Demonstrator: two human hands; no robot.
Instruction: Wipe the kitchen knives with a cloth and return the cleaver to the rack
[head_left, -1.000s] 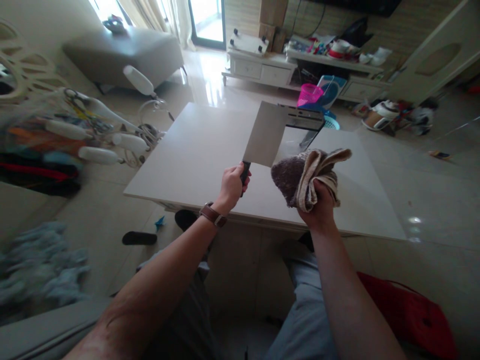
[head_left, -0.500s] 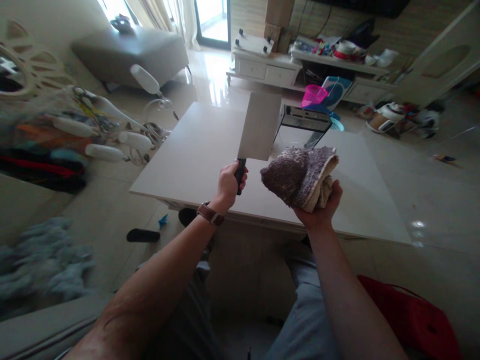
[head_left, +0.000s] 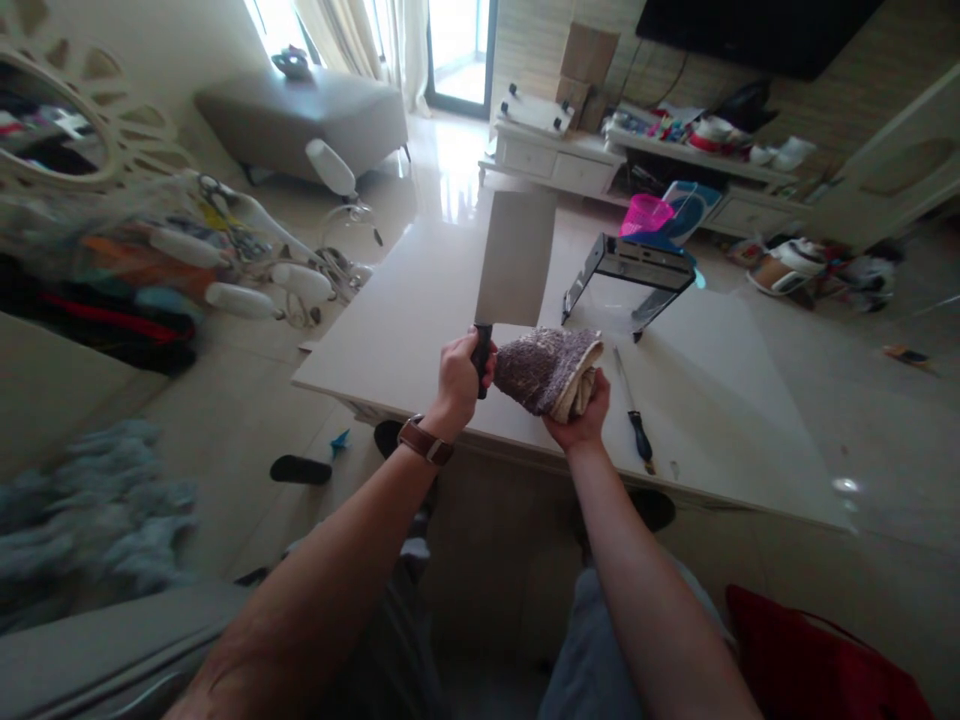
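My left hand (head_left: 459, 380) is wrapped round the black handle of a cleaver (head_left: 517, 258), its broad grey blade pointing up and away over the white table (head_left: 375, 340). In my right hand (head_left: 581, 415) is a folded cloth (head_left: 544, 368), shaggy brown-purple outside and beige inside. The cloth is close beside the cleaver's handle; whether they touch I cannot tell. To the right of it a sharpening steel (head_left: 636, 420) with a black handle lies on the table. Behind stands a black and clear rack (head_left: 637, 270).
A pink basket (head_left: 646, 214) shows beyond the rack. White lamp arms (head_left: 300, 283) and cables are at the left of the table. A grey fluffy heap (head_left: 105, 510) lies on the floor at left, and a red bag (head_left: 817, 650) at lower right.
My right hand has brought the cloth left, close to the cleaver's handle. The sharpening steel and more of the rack now show. The view has shifted slightly.
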